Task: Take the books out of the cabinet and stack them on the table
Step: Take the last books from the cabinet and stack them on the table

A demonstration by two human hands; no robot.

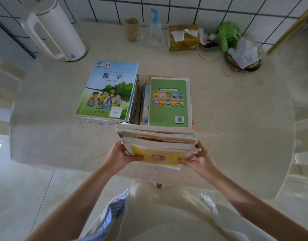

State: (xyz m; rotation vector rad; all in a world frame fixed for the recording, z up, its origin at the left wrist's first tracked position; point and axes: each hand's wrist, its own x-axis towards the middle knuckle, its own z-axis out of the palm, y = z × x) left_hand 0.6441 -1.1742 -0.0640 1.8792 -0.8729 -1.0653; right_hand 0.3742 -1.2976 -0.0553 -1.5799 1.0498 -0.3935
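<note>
I hold a bundle of several books [158, 141] over the near part of the round pale table [236, 119], a yellow cover facing me. My left hand [118, 154] grips its left side and my right hand [200, 157] its right side. Just beyond the bundle two stacks rest on the table. The left stack [108, 91] is topped by a blue and green maths textbook. The right stack [169, 101] is topped by a green back cover with a barcode. The cabinet is out of view.
Along the far edge by the tiled wall stand a white thermos jug [54, 30], a brown cup [132, 28], a clear spray bottle [155, 30], a tissue box [183, 37], a green bag [228, 35] and a basket with crumpled paper [243, 58].
</note>
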